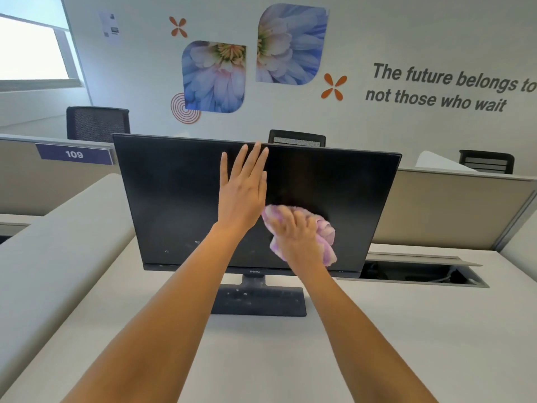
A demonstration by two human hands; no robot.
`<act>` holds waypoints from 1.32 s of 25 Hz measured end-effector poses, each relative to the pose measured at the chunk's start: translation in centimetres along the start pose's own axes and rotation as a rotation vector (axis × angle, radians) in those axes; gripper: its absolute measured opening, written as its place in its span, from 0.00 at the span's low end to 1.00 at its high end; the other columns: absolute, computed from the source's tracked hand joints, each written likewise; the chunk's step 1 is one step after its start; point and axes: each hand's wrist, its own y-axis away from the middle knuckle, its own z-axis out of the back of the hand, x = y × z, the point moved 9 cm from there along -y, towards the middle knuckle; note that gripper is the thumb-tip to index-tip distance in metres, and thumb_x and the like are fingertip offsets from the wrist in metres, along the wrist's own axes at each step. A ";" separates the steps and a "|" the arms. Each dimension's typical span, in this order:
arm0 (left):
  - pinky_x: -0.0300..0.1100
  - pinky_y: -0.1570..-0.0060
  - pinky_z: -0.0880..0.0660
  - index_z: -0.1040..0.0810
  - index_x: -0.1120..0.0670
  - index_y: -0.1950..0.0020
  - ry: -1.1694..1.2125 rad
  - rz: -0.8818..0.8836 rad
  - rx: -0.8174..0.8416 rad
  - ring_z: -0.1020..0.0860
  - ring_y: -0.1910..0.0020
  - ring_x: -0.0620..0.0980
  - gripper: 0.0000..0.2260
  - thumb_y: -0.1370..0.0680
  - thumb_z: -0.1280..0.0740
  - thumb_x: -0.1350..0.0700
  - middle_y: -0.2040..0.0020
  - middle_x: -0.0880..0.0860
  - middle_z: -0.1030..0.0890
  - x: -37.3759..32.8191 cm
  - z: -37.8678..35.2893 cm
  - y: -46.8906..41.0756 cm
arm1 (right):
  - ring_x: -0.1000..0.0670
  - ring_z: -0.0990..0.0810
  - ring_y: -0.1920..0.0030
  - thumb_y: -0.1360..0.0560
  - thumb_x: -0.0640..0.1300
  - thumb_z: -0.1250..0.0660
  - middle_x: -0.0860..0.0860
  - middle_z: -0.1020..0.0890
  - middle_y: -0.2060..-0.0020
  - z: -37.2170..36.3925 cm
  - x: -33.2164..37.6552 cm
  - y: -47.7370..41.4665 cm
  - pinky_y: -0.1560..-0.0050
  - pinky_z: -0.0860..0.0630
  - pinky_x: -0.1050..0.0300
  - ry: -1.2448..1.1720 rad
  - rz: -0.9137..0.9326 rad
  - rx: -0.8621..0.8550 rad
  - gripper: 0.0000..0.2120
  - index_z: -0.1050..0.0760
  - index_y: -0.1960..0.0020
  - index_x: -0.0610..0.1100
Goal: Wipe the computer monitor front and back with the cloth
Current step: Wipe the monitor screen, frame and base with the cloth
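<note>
A black computer monitor (174, 199) stands on a dusty flat base (258, 301) in the middle of the pale desk, its dark screen facing me. My left hand (242, 193) lies flat on the screen with fingers spread, the fingertips reaching the top edge. My right hand (296, 237) presses a crumpled pink and purple cloth (327, 237) against the lower middle of the screen, just right of the left hand. A few dust specks show near the screen's bottom left.
The pale desk (406, 330) spreads around the base. An open cable tray (421, 274) sits behind the monitor to the right. Beige partitions (436, 207) border the desk, one with a "109" label (74, 154). Black office chairs (97, 123) stand beyond.
</note>
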 end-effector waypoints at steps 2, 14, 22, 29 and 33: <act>0.50 0.26 0.58 0.38 0.52 0.26 -0.001 0.016 0.005 0.40 0.26 0.50 0.21 0.18 0.53 0.52 0.26 0.50 0.35 1.5 0.4 1.1 | 0.45 0.25 0.49 0.34 0.47 0.26 0.47 0.28 0.42 -2.7 3.0 3.7 0.57 0.24 0.50 0.022 0.270 0.100 0.31 0.36 0.35 0.49; 0.48 0.26 0.57 0.41 0.52 0.25 0.026 0.354 -0.031 0.47 0.24 0.51 0.21 0.18 0.49 0.52 0.24 0.52 0.42 13.1 1.6 7.1 | 0.44 0.22 0.58 0.33 0.40 0.32 0.47 0.22 0.49 7.5 -2.2 -10.9 0.63 0.25 0.51 -0.027 -0.338 -0.204 0.21 0.31 0.42 0.50; 0.48 0.26 0.53 0.47 0.53 0.24 0.136 0.445 0.013 0.50 0.23 0.52 0.24 0.19 0.50 0.50 0.22 0.53 0.48 17.3 1.6 9.7 | 0.46 0.28 0.50 0.34 0.47 0.27 0.47 0.30 0.43 -1.8 11.5 -0.6 0.56 0.25 0.52 0.029 0.361 0.135 0.30 0.36 0.36 0.49; 0.47 0.29 0.46 0.54 0.49 0.23 0.325 0.598 0.030 0.49 0.24 0.51 0.26 0.19 0.47 0.49 0.22 0.49 0.52 21.1 0.8 11.9 | 0.47 0.24 0.55 0.38 0.45 0.27 0.50 0.25 0.48 1.4 8.7 -4.9 0.60 0.26 0.54 0.029 -0.009 0.016 0.29 0.32 0.40 0.52; 0.44 0.28 0.48 0.54 0.50 0.23 0.373 0.628 0.047 0.48 0.24 0.49 0.26 0.18 0.48 0.49 0.22 0.48 0.51 21.9 0.1 12.9 | 0.43 0.22 0.53 0.36 0.43 0.26 0.47 0.22 0.46 5.0 7.2 -9.7 0.59 0.25 0.51 -0.117 -0.289 -0.197 0.25 0.30 0.41 0.51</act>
